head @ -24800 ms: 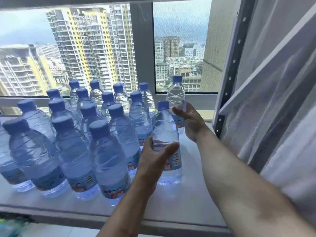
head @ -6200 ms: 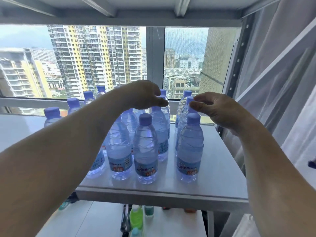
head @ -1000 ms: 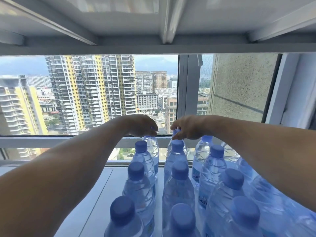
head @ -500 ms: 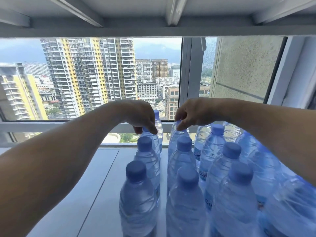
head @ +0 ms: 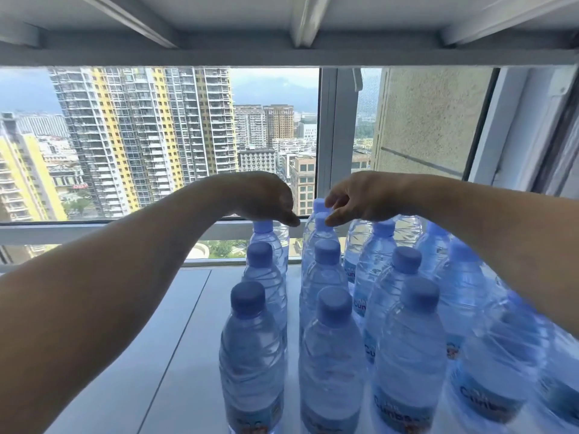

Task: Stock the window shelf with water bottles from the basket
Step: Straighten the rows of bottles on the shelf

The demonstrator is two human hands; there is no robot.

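Placing step finishing, by my judgement. Left hand [head: 263, 198] hovering over rear bottle cap [head: 262, 226], fingers loosely curled, grasping nothing. Right hand [head: 354, 198] fingers [head: 332, 219] touching neighbour cap [head: 322, 218]; grasp uncertain. Bottles standing under fingers on shelf [head: 150, 355]. Basket not visible. Next: releasing, fetching more.

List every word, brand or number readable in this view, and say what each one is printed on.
"Cunb": partial brand word on the label of the front right water bottle; the rest is blurred.
"Cun": the same word cut off on the labels of a middle-row bottle and a back-row bottle.
Small print and pictures on the other labels: too blurred to read.
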